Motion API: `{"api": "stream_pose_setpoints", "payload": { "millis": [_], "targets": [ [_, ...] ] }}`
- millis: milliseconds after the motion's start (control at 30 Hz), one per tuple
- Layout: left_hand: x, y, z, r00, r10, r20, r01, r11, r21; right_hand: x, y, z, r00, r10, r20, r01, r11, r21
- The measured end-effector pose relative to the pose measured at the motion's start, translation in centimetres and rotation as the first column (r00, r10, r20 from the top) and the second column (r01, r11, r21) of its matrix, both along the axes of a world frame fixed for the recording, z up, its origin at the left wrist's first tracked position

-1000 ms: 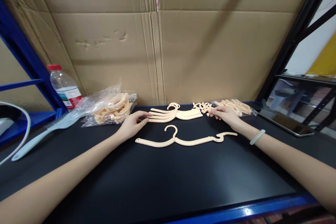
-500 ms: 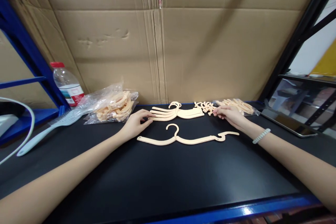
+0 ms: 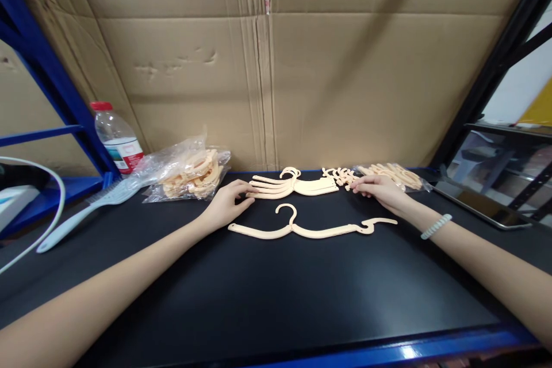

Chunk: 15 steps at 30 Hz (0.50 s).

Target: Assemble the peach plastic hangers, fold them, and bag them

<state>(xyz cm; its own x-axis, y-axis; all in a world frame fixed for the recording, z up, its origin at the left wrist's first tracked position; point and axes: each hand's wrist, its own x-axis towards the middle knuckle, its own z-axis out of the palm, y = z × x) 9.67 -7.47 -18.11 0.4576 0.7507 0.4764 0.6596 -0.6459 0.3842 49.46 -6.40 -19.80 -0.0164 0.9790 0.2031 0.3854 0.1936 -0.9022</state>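
Observation:
My left hand [image 3: 229, 202] has its thumb and index finger closed about the left ends of the stacked cream plastic hangers [image 3: 276, 188]. At the stack's right end lies a heap of small cream plastic pieces [image 3: 338, 175]. My right hand [image 3: 382, 191] is at this heap, thumb and index finger pinched together; whatever is between them is too small to tell. In front of both hands a single cream folding hanger [image 3: 319, 234] lies spread flat, its hook pointing away from me. A small hooked piece [image 3: 375, 224] sits at its right end.
Clear bags of cream parts lie at the left [image 3: 194, 175] and the right [image 3: 399, 175]. Beyond the left bag stands a bottle [image 3: 123, 149]; a pale blue hairbrush [image 3: 97, 204] lies nearby. A dark tablet [image 3: 478, 204] lies right. Cardboard [image 3: 345, 92] walls the back.
The whole view has shifted slightly, so things appear a little further right. Both hands keep nearly the same places beside the hanger stack and the small pieces.

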Motion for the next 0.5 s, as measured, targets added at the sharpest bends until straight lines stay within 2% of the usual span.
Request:
{"api": "stream_pose_setpoints", "payload": {
  "millis": [367,433,500],
  "targets": [
    [0.1,0.2,-0.1,0.997,0.004,-0.078,-0.001,0.999,0.032,-0.3,-0.2,0.2,0.999,-0.001,0.054,-0.002,0.998,0.060],
    [0.1,0.3,-0.1,0.996,0.007,-0.091,-0.004,0.999,0.037,0.1,0.0,0.4,0.992,-0.025,0.122,0.012,0.995,0.101],
    [0.2,0.4,-0.1,0.995,0.009,-0.098,-0.006,0.999,0.033,0.8,0.4,0.7,0.956,-0.077,0.282,0.016,0.978,0.210]
  ]
}}
